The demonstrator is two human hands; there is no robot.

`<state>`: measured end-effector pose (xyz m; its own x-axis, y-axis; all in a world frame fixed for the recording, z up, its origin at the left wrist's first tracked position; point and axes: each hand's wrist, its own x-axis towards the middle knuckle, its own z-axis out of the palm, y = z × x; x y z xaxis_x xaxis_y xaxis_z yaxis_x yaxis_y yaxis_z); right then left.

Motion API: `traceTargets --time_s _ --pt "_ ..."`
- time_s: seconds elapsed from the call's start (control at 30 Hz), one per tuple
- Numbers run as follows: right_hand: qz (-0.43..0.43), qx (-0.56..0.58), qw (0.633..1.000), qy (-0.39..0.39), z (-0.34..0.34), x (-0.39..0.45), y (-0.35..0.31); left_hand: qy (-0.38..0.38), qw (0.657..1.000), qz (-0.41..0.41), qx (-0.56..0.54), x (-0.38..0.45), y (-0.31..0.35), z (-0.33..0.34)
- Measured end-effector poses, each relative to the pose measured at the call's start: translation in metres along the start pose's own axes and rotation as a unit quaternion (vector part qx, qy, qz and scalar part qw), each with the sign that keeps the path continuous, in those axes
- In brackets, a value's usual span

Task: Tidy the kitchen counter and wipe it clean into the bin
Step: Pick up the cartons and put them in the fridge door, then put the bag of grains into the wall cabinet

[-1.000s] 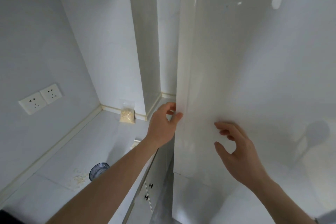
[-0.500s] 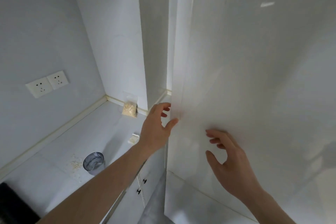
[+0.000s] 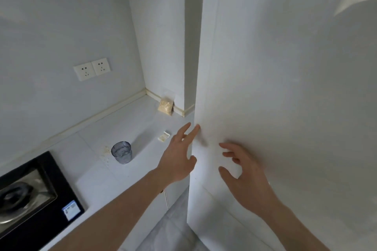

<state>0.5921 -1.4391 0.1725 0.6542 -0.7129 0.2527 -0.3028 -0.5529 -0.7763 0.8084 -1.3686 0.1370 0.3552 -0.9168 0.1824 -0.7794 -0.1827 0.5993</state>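
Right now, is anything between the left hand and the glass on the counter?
Nothing visible stands between them. The left hand is at the edge of the tall white panel; the glass stands to its left on bare counter, with scattered crumbs just beyond it.

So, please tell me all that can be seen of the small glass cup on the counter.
The small clear glass tumbler has a grey-blue tint and looks empty. It stands upright on the white tiled counter, between the black stove and a small white packet. Pale crumbs lie scattered beside it on its left. Neither hand touches it.
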Motion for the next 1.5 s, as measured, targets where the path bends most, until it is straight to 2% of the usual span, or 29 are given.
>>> traceTargets --time_s 0.2,0.37,0.57,0.73,1.13,1.5 --pt "0.019 0.003 0.996 -0.085 0.016 0.004 0.016 0.018 0.996 -0.091 -0.003 -0.071 -0.026 -0.004" --pt "0.018 0.056 0.99 -0.125 0.044 0.011 0.008 0.068 0.98 -0.188 0.01 -0.158 -0.068 -0.038" --pt "-0.009 0.082 0.979 -0.187 0.115 0.016 -0.025 0.121 0.952 -0.28 0.032 -0.232 -0.097 -0.099" --pt "-0.034 0.09 0.966 -0.239 0.175 0.018 -0.059 0.155 0.937 -0.311 0.037 -0.262 -0.118 -0.135" --pt "0.022 0.1 0.961 -0.259 0.249 0.043 -0.07 0.153 0.94 -0.304 0.032 -0.269 -0.167 -0.172" --pt "0.046 0.089 0.945 -0.31 0.312 0.136 -0.062 0.138 0.927 -0.349 0.017 -0.216 -0.218 -0.183"
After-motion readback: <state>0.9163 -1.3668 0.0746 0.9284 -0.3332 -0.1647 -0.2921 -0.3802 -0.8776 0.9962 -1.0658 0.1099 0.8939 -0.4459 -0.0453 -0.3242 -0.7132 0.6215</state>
